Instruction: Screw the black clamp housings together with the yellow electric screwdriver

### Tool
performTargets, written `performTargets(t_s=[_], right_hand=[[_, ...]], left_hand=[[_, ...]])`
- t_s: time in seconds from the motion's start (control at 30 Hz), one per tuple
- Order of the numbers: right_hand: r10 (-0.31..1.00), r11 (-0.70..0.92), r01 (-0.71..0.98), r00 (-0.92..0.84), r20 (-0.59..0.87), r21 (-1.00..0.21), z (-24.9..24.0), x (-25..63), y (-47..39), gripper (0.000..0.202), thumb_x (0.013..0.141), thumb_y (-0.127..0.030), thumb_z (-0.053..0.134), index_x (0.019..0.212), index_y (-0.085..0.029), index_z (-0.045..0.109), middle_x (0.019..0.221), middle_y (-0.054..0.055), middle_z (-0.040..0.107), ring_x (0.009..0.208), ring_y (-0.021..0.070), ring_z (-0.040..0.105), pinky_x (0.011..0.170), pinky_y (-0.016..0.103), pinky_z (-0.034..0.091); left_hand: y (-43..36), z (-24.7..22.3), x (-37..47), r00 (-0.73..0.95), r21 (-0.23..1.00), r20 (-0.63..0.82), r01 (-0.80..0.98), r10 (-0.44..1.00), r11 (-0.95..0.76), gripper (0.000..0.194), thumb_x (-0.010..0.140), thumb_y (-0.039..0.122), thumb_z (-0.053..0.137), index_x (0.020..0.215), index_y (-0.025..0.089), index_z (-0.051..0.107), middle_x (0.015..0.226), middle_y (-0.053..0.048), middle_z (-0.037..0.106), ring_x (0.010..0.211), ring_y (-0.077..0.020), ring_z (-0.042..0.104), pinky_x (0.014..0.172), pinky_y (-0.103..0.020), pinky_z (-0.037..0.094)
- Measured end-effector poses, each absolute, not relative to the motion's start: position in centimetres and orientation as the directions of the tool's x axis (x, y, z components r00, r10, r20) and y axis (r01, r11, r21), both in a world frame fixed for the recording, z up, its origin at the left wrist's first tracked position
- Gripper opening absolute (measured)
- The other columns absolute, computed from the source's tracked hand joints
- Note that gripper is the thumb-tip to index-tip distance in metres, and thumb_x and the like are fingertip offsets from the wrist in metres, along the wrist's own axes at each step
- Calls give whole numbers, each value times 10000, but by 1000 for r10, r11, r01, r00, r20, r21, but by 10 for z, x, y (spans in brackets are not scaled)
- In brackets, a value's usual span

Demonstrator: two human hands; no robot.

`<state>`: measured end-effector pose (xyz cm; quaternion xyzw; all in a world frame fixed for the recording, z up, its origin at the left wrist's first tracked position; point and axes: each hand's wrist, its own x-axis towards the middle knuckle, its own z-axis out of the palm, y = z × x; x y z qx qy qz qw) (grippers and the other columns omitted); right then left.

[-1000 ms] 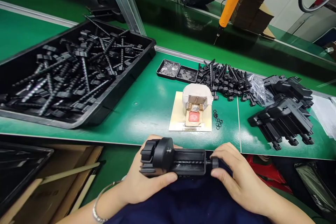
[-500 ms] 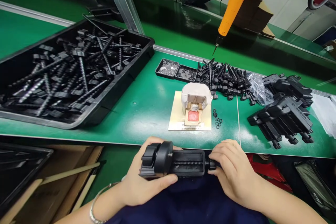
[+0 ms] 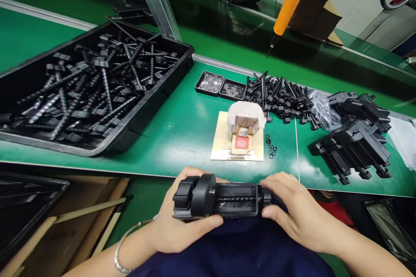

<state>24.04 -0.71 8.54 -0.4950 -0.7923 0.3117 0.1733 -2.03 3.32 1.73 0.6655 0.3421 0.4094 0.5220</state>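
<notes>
A black plastic clamp-like holder [image 3: 238, 199], with a ribbed screw rod running along its slot, lies level in front of my body. My left hand [image 3: 175, 225] is closed round its left end, below a round black head with a ridged knob [image 3: 183, 194]. At the right end sticks out a small black end knob [image 3: 266, 196] of the screw rod. Close about that knob is my right hand [image 3: 292, 212], thumb below and fingers above, spread apart with the knob showing between them. On the bench ahead stands a whitish wrapped fixture [image 3: 245, 117] with a red pad.
A large black tray [image 3: 146, 112] of ribbed screw rods stands left. Two small trays [image 3: 209, 91] of small parts and a pile of knobbed screws [image 3: 282, 99] lie behind the fixture. Small rings [image 3: 271, 151] lie beside it. Black holders [image 3: 354, 147] are stacked right. An orange electric screwdriver [image 3: 287, 8] hangs above.
My right hand has loosened from the end knob, its thumb and fingers spreading so more of the knob shows. My left hand keeps the holder in nearly the same place. The view has shifted slightly.
</notes>
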Motion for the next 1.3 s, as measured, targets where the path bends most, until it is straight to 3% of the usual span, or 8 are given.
performTargets(t_s=[0.2,0.33,0.5,0.67,0.87,1.03,1.13,1.3], right_hand=[[884,437,645,-438,165,-627,85,240,-8,181,959,-96,481,1130,-152,505,995,108,595,884,280,528,774,462,459],[900,269,624,-435,-40,-734,87,241,-11,246,952,-182,629,1173,-169,521,1054,98,594,940,280,537,809,454,477],[896,416,617,-402,187,-668,89,241,-14,231,950,-62,473,1162,-149,500,1022,115,568,939,285,514,808,482,453],[882,171,585,-450,-141,-793,94,242,-9,80,964,-133,544,1017,-174,586,977,79,592,904,262,537,793,432,503],[765,642,703,-560,319,-306,78,239,-9,245,940,-9,373,1090,-34,565,948,177,624,885,306,545,816,542,433],[852,401,607,-522,36,-686,95,245,-6,120,1001,-213,543,1073,-130,592,994,104,608,881,266,543,766,432,483],[870,309,569,-494,-17,-762,96,244,-6,73,998,-176,533,1020,-156,599,948,80,602,856,249,545,733,395,494],[754,647,693,-521,399,-318,80,237,-10,219,970,-7,407,1117,-58,560,925,142,640,874,265,558,810,465,446]], left_hand=[[34,18,-19,427,981,188,-29,884,-194,505,706,196,761,1110,290,473,1042,-29,719,940,-281,733,822,-381,623],[35,19,-19,444,980,173,16,879,-201,508,700,228,769,1119,288,487,1053,-43,725,950,-300,728,822,-401,625],[34,21,-18,433,981,182,-16,883,-194,494,707,216,767,1101,273,474,1046,-55,730,922,-306,736,793,-413,635],[35,19,-21,460,973,199,15,865,-231,484,731,271,767,1127,272,488,1051,-48,711,943,-289,724,822,-403,627],[37,24,-22,434,966,241,-25,868,-256,491,712,178,758,1101,286,480,1032,-35,704,955,-283,715,827,-419,630],[33,35,-18,456,982,178,-33,872,-183,480,701,187,772,1076,289,490,1024,-35,721,954,-281,715,826,-412,626],[31,35,-16,408,989,145,-38,901,-142,444,706,231,774,1051,268,498,1017,-54,721,936,-292,716,803,-412,620],[36,30,-16,454,970,227,-22,862,-243,470,714,157,766,1061,288,477,1020,-16,705,934,-265,728,796,-381,638]])
